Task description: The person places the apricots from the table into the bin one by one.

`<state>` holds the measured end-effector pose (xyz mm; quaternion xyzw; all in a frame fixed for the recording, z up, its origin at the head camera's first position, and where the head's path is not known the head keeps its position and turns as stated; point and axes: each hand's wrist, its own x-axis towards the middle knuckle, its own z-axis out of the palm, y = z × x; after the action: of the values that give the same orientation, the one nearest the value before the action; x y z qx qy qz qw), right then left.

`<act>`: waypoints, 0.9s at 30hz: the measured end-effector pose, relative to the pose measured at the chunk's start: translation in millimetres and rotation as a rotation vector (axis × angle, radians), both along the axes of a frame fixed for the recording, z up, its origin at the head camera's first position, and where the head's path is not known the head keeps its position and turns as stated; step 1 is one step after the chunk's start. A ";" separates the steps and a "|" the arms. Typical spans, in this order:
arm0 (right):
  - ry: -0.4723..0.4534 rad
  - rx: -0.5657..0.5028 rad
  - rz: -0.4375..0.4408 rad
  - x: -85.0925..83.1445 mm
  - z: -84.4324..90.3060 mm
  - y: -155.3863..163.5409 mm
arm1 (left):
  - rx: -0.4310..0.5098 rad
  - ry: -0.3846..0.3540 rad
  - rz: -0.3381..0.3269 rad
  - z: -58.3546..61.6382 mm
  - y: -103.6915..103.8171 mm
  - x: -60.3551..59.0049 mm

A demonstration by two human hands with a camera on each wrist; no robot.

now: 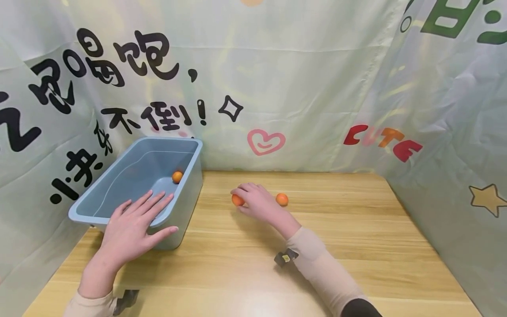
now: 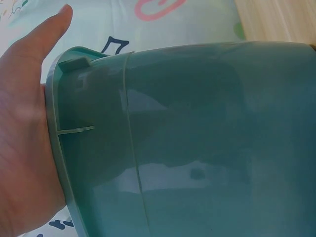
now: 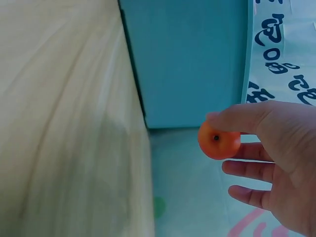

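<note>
A light blue plastic bin (image 1: 191, 193) stands at the left of the wooden table, with one small orange (image 1: 177, 177) lying inside it. My left hand (image 1: 152, 209) rests flat on the bin's near rim, fingers straight and spread. In the left wrist view the palm (image 2: 22, 138) lies against the bin's rim (image 2: 54, 128). To the right of the bin, my right hand (image 1: 240, 198) pinches a second small orange (image 1: 237, 200) low over the table. In the right wrist view this orange (image 3: 218, 140) sits between thumb and fingers. A third orange (image 1: 282, 199) lies on the table just right of that hand.
The wooden table (image 1: 340, 237) is closed in by printed fabric walls (image 1: 301, 88) at the back and both sides. The bin's outer wall (image 3: 187, 59) stands beside my right hand. Small black clips (image 1: 286, 257) sit at both wrists.
</note>
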<state>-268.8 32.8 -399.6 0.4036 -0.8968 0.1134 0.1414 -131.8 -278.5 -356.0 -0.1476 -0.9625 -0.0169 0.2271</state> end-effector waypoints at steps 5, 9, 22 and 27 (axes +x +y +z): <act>0.013 -0.020 0.009 -0.3 9.5 -10.3 | 0.001 -0.001 0.003 0.3 -0.4 0.5; 0.027 -0.043 0.021 0.2 17.7 -19.5 | 0.000 0.008 -0.003 0.9 -0.1 0.6; 0.089 -0.125 0.039 -2.0 39.8 -44.7 | -0.017 0.017 -0.003 0.1 -0.6 -0.8; 0.113 -0.154 0.034 -3.3 47.6 -52.9 | -0.006 0.025 -0.004 -0.5 -1.1 -0.8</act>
<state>-272.1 -20.1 -351.9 0.4124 -0.8691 0.1613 0.2206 -132.6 -279.6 -356.5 -0.1503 -0.9593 -0.0124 0.2388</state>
